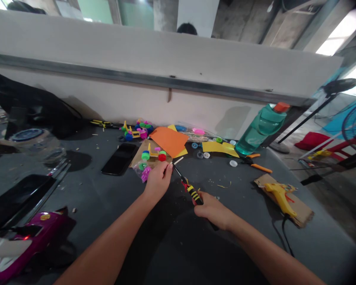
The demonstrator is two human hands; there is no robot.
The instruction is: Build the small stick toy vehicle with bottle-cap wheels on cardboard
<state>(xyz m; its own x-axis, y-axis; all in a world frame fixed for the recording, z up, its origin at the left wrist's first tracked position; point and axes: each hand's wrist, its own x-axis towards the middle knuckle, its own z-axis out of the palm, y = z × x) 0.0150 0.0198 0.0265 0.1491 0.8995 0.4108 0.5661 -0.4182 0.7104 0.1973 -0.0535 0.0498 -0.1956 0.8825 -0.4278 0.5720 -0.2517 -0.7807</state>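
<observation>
Right hand [210, 208] grips the striped tool [193, 193].
It slants forward-left, tip beside the left hand [158, 181], whose hold is unclear.

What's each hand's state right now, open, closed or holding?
Left hand: closed, apparently pinching a thin pale stick.
Right hand: closed, holding a black-and-yellow-handled tool.

left hand [158, 181]: bare | right hand [209, 209]: bare | forearms [112, 237]: bare, slender, tapering
</observation>
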